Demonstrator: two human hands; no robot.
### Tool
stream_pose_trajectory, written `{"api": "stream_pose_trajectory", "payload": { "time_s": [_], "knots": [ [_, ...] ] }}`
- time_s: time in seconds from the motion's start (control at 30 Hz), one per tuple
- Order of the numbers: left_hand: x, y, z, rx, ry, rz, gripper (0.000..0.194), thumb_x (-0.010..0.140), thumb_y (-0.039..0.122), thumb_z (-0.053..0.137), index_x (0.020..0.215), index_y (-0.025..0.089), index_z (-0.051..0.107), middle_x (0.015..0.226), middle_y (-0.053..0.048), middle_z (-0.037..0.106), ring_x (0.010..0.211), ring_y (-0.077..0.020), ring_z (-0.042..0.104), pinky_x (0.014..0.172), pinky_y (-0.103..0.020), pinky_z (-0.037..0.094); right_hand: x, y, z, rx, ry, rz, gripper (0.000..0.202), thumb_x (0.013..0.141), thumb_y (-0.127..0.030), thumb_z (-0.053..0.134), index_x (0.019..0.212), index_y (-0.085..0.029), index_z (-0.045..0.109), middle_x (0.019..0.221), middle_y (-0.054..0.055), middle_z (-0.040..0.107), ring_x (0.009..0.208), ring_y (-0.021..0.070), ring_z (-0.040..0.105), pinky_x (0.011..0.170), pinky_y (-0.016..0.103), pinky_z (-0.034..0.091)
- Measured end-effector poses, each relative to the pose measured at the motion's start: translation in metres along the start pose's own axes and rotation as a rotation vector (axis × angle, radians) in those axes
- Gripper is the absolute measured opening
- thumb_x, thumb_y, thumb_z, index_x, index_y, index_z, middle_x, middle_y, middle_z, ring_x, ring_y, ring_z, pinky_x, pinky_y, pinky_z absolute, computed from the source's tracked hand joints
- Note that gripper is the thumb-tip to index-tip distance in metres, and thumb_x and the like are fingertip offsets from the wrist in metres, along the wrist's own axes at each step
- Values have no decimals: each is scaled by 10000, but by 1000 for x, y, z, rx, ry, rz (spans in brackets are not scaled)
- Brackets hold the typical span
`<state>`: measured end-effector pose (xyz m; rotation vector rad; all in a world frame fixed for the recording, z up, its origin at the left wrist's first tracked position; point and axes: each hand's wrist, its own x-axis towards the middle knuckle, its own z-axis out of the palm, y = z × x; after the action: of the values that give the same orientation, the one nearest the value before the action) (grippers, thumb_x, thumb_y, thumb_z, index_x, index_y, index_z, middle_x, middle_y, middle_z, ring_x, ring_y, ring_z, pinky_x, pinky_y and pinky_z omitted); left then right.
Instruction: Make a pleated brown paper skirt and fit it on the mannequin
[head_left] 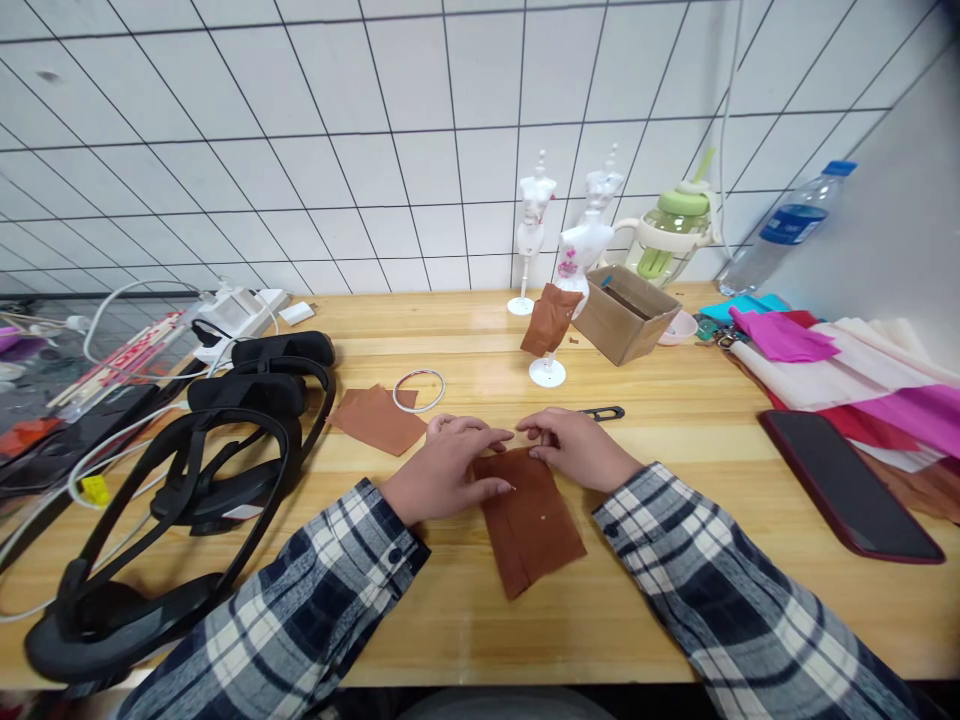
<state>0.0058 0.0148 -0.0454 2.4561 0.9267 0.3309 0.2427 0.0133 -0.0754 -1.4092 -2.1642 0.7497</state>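
A piece of brown fabric (534, 528) lies on the wooden table in front of me, with a fold or seam line down its left side. My left hand (452, 468) rests at its upper left corner, fingers stretched out and thumb apart on the cloth. At the top right edge is my right hand (577, 446); its fingers are partly curled but apart, and the thumb tip touches the cloth. A tiny light speck shows by the left thumb tip, too small to name. Close to the right hand lies a black clip-like tool (604, 413), partly hidden.
Left: another brown fabric piece (379, 420), a ring (420, 391), black headsets (247, 440) and cables. Behind: small white dress forms (532, 230), one draped with brown cloth (553, 320), a cardboard box (626, 318) and a green-lidded bottle (671, 235). Right: a phone (847, 485) and coloured fabrics (862, 370).
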Motion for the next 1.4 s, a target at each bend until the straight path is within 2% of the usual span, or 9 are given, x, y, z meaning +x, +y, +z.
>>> {"api": "stream_pose_trajectory", "payload": {
  "time_s": [0.13, 0.3, 0.5, 0.67, 0.83, 0.93, 1.0, 1.13, 1.4],
  "knots": [
    [-1, -2, 2, -84, 91, 14, 570, 809, 498, 657, 1299, 256, 499, 1217, -77, 642, 1160, -280, 526, 1024, -474, 288, 1, -4, 2, -8, 40, 1, 158, 754, -55, 626, 779, -200, 683, 788, -6, 631, 718, 121, 568, 678, 237, 415],
    [-5, -3, 0, -355, 165, 34, 598, 934, 525, 435, 1440, 238, 295, 1362, -114, 539, 1262, -249, 468, 1064, -426, 308, 6, -13, 14, -101, 209, 63, 132, 766, -65, 609, 771, -193, 640, 797, 5, 625, 762, 143, 557, 690, 252, 399],
    [-3, 7, 7, 13, -17, -28, 751, 821, 621, 556, 1429, 226, 363, 1276, -139, 570, 1192, -336, 448, 966, -510, 316, 6, -8, 9, -111, 143, 35, 137, 775, -63, 611, 780, -192, 656, 805, 9, 646, 770, 143, 572, 701, 249, 404],
    [0, 13, 13, 139, 4, 2, 722, 796, 524, 642, 1416, 254, 390, 1211, -122, 599, 1150, -339, 465, 937, -512, 307, 6, -6, 5, -107, 113, 33, 119, 774, -85, 643, 776, -198, 680, 790, 5, 670, 764, 145, 582, 709, 254, 404],
    [-6, -5, 1, -162, 292, -11, 577, 851, 422, 611, 1364, 238, 421, 1307, -121, 544, 1190, -299, 470, 1015, -474, 315, 3, -13, 8, -36, 135, 117, 83, 755, -143, 696, 785, -210, 657, 767, -24, 675, 719, 127, 584, 656, 236, 394],
    [-12, -12, -9, -500, 462, 60, 375, 911, 395, 528, 1229, 201, 488, 1102, -109, 622, 1009, -241, 574, 885, -389, 431, 2, -16, 10, -61, 150, 165, 71, 764, -161, 687, 779, -214, 642, 760, -25, 672, 720, 132, 584, 651, 241, 389],
    [-13, -7, -10, -587, 358, 157, 401, 925, 457, 480, 1225, 191, 475, 1048, -112, 638, 949, -233, 607, 820, -366, 464, 3, -16, 11, -83, 170, 189, 75, 779, -165, 669, 826, -215, 638, 757, -20, 671, 726, 139, 585, 656, 249, 388],
    [-6, 13, -3, -214, -32, 171, 582, 837, 566, 570, 1278, 195, 493, 1250, -139, 596, 1113, -292, 565, 956, -423, 429, 4, -13, 10, -96, 181, 195, 90, 787, -163, 658, 859, -216, 648, 767, -14, 676, 731, 143, 589, 673, 259, 399],
    [-4, 8, -4, 11, -84, 144, 634, 836, 608, 533, 1311, 190, 491, 1159, -136, 640, 1034, -291, 597, 890, -405, 447, 4, 5, -3, -5, 33, 98, 111, 791, -188, 673, 895, -219, 696, 821, -8, 686, 748, 130, 603, 692, 253, 426]
  ]
}}
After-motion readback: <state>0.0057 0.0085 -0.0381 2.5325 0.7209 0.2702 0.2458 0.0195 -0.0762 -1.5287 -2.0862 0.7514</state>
